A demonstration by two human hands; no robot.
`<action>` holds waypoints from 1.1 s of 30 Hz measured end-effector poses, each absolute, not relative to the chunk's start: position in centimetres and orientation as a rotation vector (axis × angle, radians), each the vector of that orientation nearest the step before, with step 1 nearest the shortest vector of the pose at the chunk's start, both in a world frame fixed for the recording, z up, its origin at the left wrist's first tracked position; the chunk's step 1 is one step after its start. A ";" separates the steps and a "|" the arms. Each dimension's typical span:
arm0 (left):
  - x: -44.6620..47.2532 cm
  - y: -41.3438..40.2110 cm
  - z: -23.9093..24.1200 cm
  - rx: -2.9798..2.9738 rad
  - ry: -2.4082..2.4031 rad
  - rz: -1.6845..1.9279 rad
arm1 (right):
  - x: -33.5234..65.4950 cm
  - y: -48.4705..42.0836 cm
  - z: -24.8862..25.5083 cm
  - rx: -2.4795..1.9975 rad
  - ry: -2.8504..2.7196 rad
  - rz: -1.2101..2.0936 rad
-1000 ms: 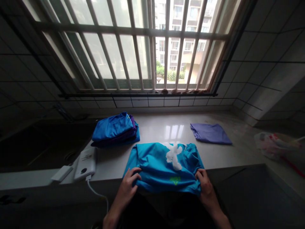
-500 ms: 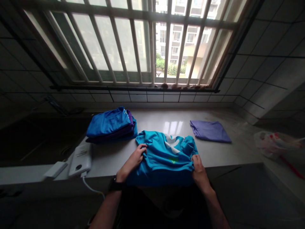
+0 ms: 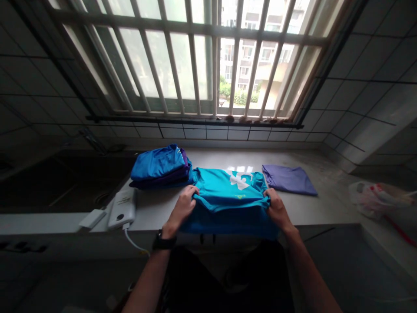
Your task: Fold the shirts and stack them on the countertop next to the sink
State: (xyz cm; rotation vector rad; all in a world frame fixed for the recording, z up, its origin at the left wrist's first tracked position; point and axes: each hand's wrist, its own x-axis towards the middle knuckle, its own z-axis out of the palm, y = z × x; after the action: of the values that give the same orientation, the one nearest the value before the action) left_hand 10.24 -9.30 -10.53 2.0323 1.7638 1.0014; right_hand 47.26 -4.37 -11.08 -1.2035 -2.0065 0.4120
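A turquoise T-shirt (image 3: 224, 187) with a white print lies on the counter, its lower part hanging over the front edge. My left hand (image 3: 185, 204) is closed on its left side, and my right hand (image 3: 276, 208) grips the right side at about the same height. Between them the cloth is drawn fairly flat, with a fold running across. Just behind my left hand sits a stack of folded blue and purple clothes (image 3: 159, 165). A folded lavender cloth (image 3: 288, 179) rests to the right of the shirt.
On the left are a white power bank (image 3: 123, 209) with a cable, a small white box (image 3: 93, 219) and a dark sink (image 3: 61, 182). A plastic bag (image 3: 374, 195) stands at the right on the counter (image 3: 329, 208). A barred window (image 3: 195, 65) is behind.
Both hands have moved forward, away from me, with the shirt's fold. The cloth between them is flatter and less bunched. The view has shifted slightly.
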 end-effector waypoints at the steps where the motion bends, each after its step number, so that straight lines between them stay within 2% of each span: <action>1: 10.1 -10.7 -11.2 2.026 1.748 0.993 | 47.5 -5.5 -11.7 -1.200 -2.013 0.413; 7: 10.3 -14.4 -14.3 1.972 1.822 0.951 | 47.9 -9.0 -16.1 -1.365 -1.990 0.234; 14: 10.0 -16.2 -13.4 1.983 2.007 1.247 | 49.2 -9.9 -14.6 -1.311 -1.912 0.115; 21: 8.8 -18.4 -13.5 2.120 2.096 0.765 | 52.1 -11.6 -14.6 -1.432 -2.086 0.425; 27: 9.8 -15.9 -12.1 2.225 2.025 0.723 | 50.7 -10.9 -12.6 -1.471 -1.977 0.251; 33: 11.3 -12.4 -14.4 2.192 2.096 0.622 | 47.2 -8.5 -15.8 -1.829 -2.118 0.157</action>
State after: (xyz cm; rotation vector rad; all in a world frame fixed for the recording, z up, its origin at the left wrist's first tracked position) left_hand 11.29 -12.38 -14.45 2.1917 2.0961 0.6223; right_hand 47.19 -8.46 -15.80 -1.8293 -2.1177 0.1566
